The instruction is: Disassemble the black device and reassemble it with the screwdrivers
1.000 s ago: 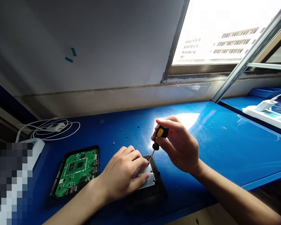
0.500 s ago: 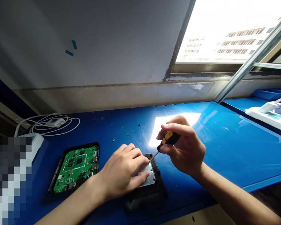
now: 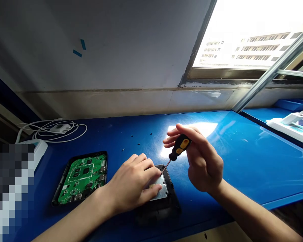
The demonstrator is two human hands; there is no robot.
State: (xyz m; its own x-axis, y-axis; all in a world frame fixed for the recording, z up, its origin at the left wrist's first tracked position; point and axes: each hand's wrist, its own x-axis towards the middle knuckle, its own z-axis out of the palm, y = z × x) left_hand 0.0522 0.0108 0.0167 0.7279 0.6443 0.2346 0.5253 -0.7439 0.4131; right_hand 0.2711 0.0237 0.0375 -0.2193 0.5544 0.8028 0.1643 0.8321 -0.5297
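Right hand has a loose grasp on the screwdriver, tip down at the far end of the plate. Left hand spreads over it, unclenched. Plate's in the case on the table.

Left fingers on metal plate — screwdriver tilted.

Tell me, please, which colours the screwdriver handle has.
The screwdriver handle is black with yellow patches; the head view shows it best.
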